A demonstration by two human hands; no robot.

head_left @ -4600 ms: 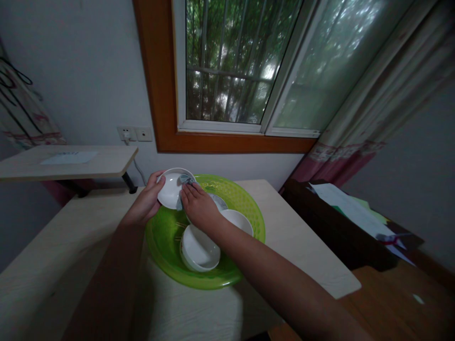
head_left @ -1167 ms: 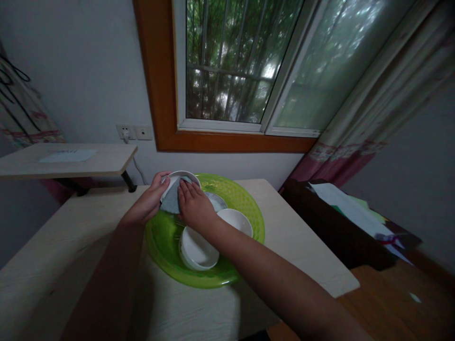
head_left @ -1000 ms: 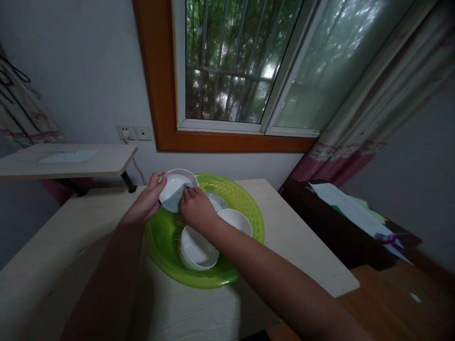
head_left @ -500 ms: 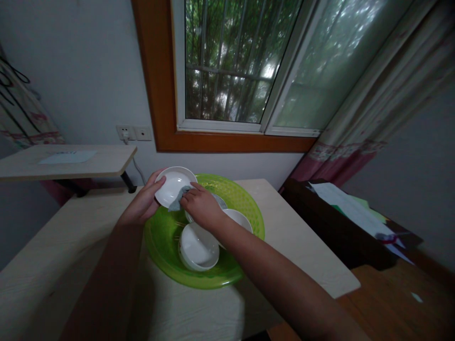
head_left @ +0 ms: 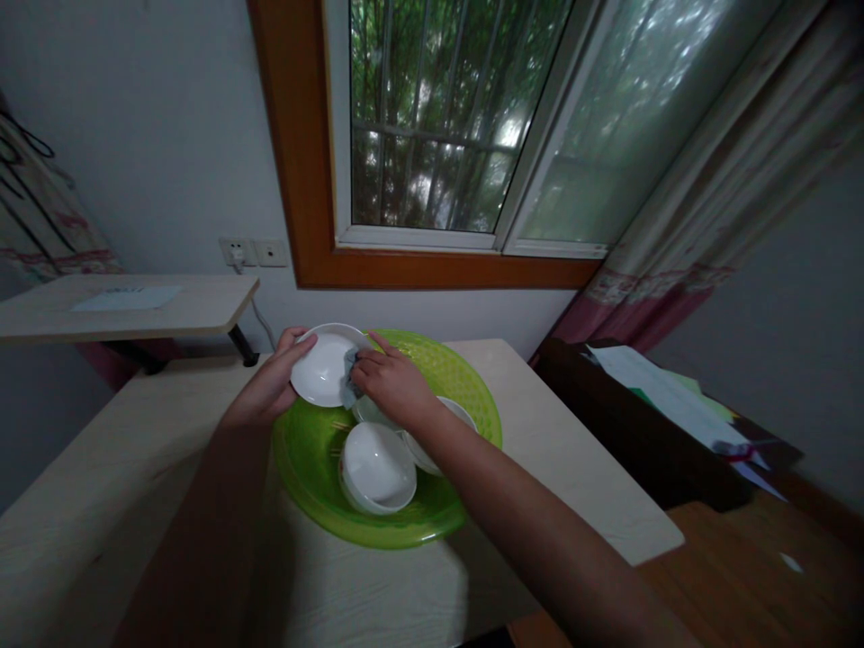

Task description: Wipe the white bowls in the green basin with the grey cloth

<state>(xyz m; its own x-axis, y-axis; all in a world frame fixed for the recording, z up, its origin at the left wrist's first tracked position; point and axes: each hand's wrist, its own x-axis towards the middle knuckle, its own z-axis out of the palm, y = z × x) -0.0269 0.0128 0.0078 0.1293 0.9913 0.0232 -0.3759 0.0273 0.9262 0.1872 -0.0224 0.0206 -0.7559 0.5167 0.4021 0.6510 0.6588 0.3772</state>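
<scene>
My left hand (head_left: 274, 382) grips a shallow white dish (head_left: 322, 369) by its left edge, thumb on the rim, and holds it tilted over the far left of a green plastic basin (head_left: 310, 504). In my right hand (head_left: 391, 378) is a grey-blue cloth (head_left: 350, 380), pressed against the dish's right side. Below them in the basin sit a white bowl (head_left: 379, 463) and a second white bowl (head_left: 459, 412), the latter partly hidden by my right forearm. Another dish (head_left: 370, 412) shows under my right hand. Thin sticks, perhaps chopsticks (head_left: 339, 427), lie at the basin's left.
The basin stands on a pale wooden table (head_left: 546, 450). A raised shelf (head_left: 195, 306) with a paper on it is at the left. Wall sockets (head_left: 253, 253) and a window (head_left: 459, 117) are behind. Papers (head_left: 661, 396) lie on dark furniture at the right.
The dish has shifted slightly down and left and tilted a little. My right hand with the cloth has moved slightly right, along the dish's right side.
</scene>
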